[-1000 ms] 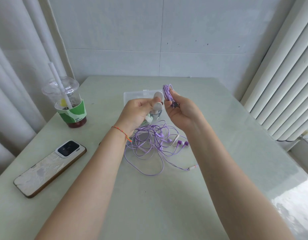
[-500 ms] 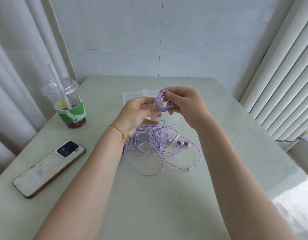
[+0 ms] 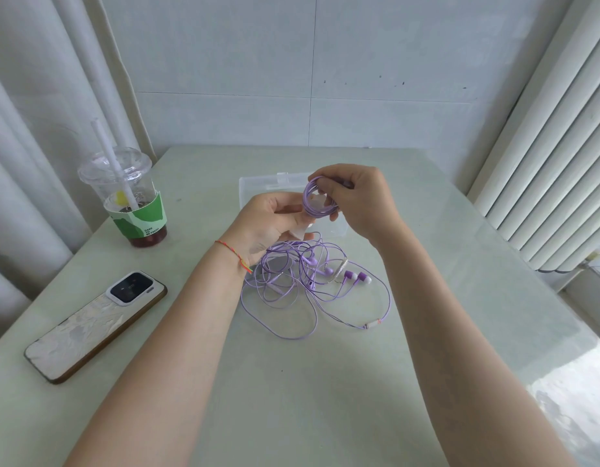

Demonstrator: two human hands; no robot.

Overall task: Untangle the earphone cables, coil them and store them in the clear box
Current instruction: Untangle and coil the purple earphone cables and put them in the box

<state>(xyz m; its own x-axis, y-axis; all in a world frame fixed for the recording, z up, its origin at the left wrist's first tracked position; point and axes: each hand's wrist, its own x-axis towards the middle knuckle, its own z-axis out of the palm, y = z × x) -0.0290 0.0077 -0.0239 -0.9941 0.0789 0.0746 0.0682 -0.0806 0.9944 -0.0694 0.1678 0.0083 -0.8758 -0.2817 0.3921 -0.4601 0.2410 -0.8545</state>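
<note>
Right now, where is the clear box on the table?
In the head view, the clear box lies on the table at centre, behind both hands, beyond the tangled purple earphone cables and right of the drink cup.

A pale green table (image 3: 291,399) against a white tiled wall (image 3: 291,79). On its left side stands a clear plastic cup (image 3: 130,197) – domed lid, white straw, green sleeve. Nearer lies a phone (image 3: 96,323), camera side up. White curtains (image 3: 39,112) hang at left – a white radiator (image 3: 554,163) at right.
</note>
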